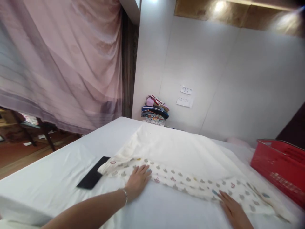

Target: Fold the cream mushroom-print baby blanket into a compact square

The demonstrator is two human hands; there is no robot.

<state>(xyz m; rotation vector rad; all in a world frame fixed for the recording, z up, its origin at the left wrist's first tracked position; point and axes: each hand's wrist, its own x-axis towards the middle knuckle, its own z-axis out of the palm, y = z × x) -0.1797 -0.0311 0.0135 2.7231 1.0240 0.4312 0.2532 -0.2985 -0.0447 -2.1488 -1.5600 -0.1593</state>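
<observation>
A white cloth (176,143) lies spread on the table, its near edge folded over into a long strip printed with small grey, red and blue motifs. My left hand (138,179) rests flat on the left part of that printed strip, fingers stretched out, a bracelet at the wrist. Farther right, my right hand (232,206) touches the strip's near edge with its fingers extended. Neither hand grips anything. A flat black rectangular object (92,174) lies at the cloth's left end, partly beneath its corner.
The table (64,159) has a white cover. At the right stands a red basket (278,168). Folded clothes (154,111) are stacked by the far wall, beside paper notes (184,101). A pink curtain (71,57) hangs on the left.
</observation>
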